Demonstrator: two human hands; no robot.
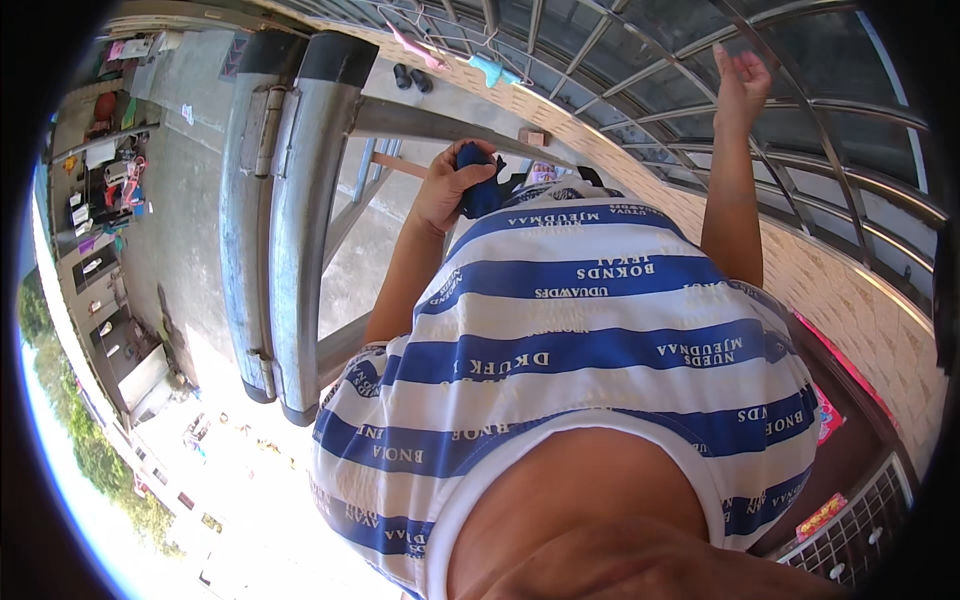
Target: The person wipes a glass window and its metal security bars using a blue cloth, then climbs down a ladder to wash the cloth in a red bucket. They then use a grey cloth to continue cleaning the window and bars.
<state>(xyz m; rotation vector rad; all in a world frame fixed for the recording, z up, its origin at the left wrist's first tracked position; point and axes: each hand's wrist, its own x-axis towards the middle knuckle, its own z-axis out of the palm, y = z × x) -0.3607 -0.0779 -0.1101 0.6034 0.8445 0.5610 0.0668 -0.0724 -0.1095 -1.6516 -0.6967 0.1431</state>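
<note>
My left hand [459, 186] grips a bunched dark blue cloth [480, 187] at waist height, just beyond the striped shirt. My right hand [741, 84] is raised at the upper right beside the metal window grille [667, 82]. Its fingers are loosely bent and apart, with nothing seen in them. Whether its fingertips touch the bars, I cannot tell. Left of my left hand stand the two hinged metal tubes [296, 225] of what looks like a folding ladder, with dark end caps. Dark window glass [840, 56] lies behind the grille.
Wire hangers with a pink piece [418, 49] and a turquoise piece [491, 69] hang by the grille. A tiled wall [847, 300] runs below it. Black slippers [412, 77] and a brick [534, 137] lie on the concrete ground [180, 195]. Various household items line the far left.
</note>
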